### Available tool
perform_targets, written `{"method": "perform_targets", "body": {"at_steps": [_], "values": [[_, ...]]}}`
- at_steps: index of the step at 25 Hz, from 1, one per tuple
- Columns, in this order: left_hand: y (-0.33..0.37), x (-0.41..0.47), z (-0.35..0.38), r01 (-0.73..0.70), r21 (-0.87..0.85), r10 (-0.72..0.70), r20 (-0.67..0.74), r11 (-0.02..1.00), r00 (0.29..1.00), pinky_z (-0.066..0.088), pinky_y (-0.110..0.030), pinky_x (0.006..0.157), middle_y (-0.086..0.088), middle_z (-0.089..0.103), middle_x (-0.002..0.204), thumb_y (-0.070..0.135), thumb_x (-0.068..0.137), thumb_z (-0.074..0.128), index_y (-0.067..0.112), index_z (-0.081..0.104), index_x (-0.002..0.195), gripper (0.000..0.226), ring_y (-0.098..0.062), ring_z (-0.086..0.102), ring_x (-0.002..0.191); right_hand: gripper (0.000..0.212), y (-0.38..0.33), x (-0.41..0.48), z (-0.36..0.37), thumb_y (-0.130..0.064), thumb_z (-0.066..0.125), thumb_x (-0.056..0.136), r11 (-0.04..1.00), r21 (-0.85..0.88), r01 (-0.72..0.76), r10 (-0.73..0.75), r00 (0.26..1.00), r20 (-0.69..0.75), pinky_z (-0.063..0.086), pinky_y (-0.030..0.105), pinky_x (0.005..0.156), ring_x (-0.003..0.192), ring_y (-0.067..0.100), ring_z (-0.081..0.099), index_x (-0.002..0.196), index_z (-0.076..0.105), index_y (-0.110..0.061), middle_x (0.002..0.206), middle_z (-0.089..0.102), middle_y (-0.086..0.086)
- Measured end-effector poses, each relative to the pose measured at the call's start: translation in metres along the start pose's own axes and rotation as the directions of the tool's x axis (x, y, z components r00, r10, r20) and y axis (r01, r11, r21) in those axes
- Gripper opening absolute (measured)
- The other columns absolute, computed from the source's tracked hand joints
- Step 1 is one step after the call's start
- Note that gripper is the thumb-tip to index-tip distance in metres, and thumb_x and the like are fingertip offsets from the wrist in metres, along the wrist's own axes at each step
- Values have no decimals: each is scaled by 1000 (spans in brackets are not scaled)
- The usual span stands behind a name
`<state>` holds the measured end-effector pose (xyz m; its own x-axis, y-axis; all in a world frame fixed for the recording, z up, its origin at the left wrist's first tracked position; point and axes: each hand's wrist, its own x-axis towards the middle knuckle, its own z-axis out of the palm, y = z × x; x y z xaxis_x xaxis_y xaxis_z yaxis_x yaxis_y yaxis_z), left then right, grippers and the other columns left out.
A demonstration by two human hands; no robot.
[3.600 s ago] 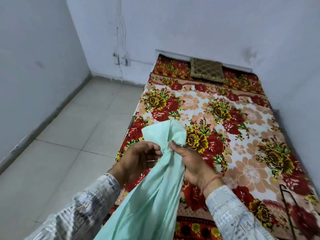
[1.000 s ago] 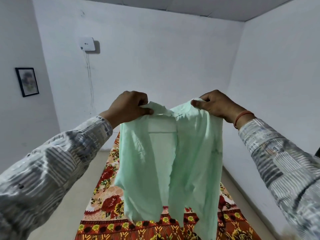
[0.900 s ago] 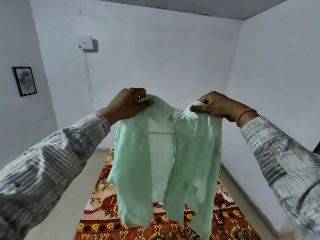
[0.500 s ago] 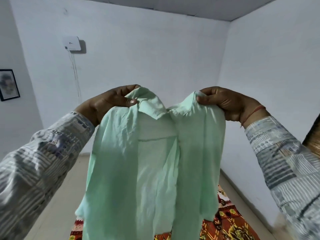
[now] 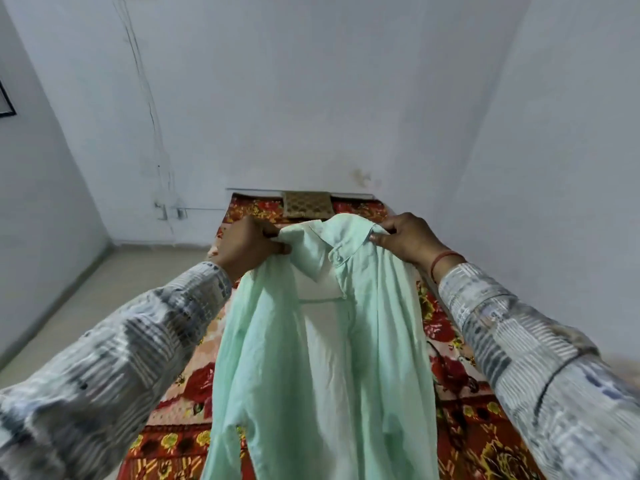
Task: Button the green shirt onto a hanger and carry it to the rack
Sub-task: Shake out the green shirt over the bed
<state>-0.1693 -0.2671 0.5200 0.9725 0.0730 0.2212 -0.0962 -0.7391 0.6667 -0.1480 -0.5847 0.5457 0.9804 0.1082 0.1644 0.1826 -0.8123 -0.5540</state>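
Observation:
A pale green shirt (image 5: 322,358) hangs open-fronted in the air over the bed, its collar toward the far wall and its hem falling out of the bottom of the head view. My left hand (image 5: 247,245) grips the left side of the collar and shoulder. My right hand (image 5: 407,239) pinches the right side of the collar. The front placket is unbuttoned and the inside back shows. No hanger and no rack are in view.
The bed (image 5: 450,372) with a red and yellow floral cover runs from below me to the far wall, with a brown patterned cushion (image 5: 306,204) at its head. Grey tiled floor (image 5: 104,299) lies to the left. White walls close in on the right and behind.
The shirt went from bunched low over the bed to held up spread by the collar. In the last half second my hands and the view dropped, so the bed shows again.

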Motion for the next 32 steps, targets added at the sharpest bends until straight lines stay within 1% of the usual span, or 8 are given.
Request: {"method": "perform_targets", "body": {"at_steps": [2,5,13,15,18,22,27,32], "values": [[-38,38,50,132,-5,-132,-5,991,991,37,-32,60,-5,78,85,37,72,97,22,82,82,23,-20,62,79,23,41,51,53,-39,79,92,998,-25,-50,52,997,57,50,25,82,102,14,70,108,84,-24,111,78,-12],[-99,105,143,305,28,-305,5,952,952,44,-31,76,-8,82,114,34,78,94,15,83,116,43,-30,74,104,28,117,139,144,-46,80,90,981,-17,-193,193,973,127,50,27,79,98,26,74,102,85,-21,107,82,1],[-248,219,348,579,-85,-575,71,811,815,64,-39,46,-5,77,76,26,88,79,28,78,95,7,-29,74,55,30,283,278,370,-30,71,94,813,279,-511,455,857,241,68,52,69,76,36,81,68,69,-13,67,73,8],[-283,236,386,594,-146,-586,98,791,804,68,-44,62,-8,81,77,22,90,73,21,83,97,12,-32,78,66,28,313,298,416,-42,67,86,829,275,-488,454,873,181,66,51,81,88,37,80,79,76,-17,80,80,8],[-339,250,442,506,-18,-498,150,863,854,58,-41,102,-14,78,129,17,96,70,22,73,137,42,-36,73,119,31,350,308,477,-28,62,101,886,175,-430,402,899,175,55,36,101,118,33,71,126,76,-14,126,77,13],[-383,221,501,373,203,-424,430,906,797,38,-37,121,-11,32,175,13,92,79,25,23,171,97,-34,40,156,73,388,276,542,-5,46,104,933,-108,-345,359,848,391,17,35,131,165,32,12,170,15,-11,179,11,14],[-390,172,524,163,326,-284,367,931,886,52,-47,103,-17,65,143,12,74,80,19,60,152,80,-43,61,128,77,369,219,565,-9,52,100,947,-313,-73,209,881,425,14,49,133,166,35,7,169,19,-19,179,8,16],[-352,163,516,229,135,-263,351,964,899,55,-41,91,-13,73,116,19,82,81,17,68,141,60,-36,70,110,62,343,207,552,-17,53,104,967,-188,-173,220,939,264,23,50,132,163,36,23,164,37,-17,176,24,15]]}}
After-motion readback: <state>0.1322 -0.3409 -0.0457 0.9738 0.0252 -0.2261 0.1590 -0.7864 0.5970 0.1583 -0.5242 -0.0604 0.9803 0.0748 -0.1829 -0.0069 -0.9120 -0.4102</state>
